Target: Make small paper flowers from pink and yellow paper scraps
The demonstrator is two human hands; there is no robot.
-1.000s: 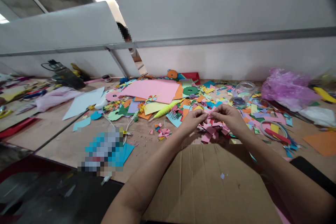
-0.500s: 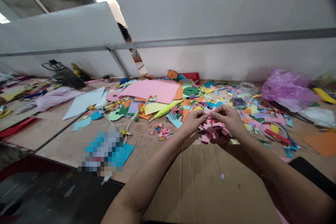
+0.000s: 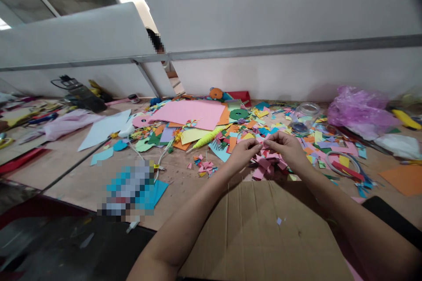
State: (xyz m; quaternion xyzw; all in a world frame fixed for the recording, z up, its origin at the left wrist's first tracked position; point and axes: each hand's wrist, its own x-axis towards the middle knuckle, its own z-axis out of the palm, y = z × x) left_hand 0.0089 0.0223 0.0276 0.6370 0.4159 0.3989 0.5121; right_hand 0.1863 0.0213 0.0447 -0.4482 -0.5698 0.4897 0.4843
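My left hand (image 3: 244,153) and my right hand (image 3: 289,150) meet fingertip to fingertip above a heap of cut paper. Both are closed in a pinch, with a bit of pink paper showing between the fingertips; its exact shape is too small to tell. Directly beneath them lie pink paper pieces (image 3: 263,172), partly covered by my fingers. A sheet of brown cardboard (image 3: 263,228) extends under my forearms, with a tiny lilac scrap (image 3: 279,221) on it.
Coloured scraps spread around a pink sheet (image 3: 187,112), a yellow-green spindle-shaped piece (image 3: 209,137) and a clear jar (image 3: 306,116). To the right sit a purple plastic bag (image 3: 361,109) and a cable loop (image 3: 343,164). A dark bottle (image 3: 84,94) leans at left; a white partition (image 3: 280,13) stands behind.
My hands stay pinched together in nearly the same place, with only slight finger movement. The view has shifted very slightly.
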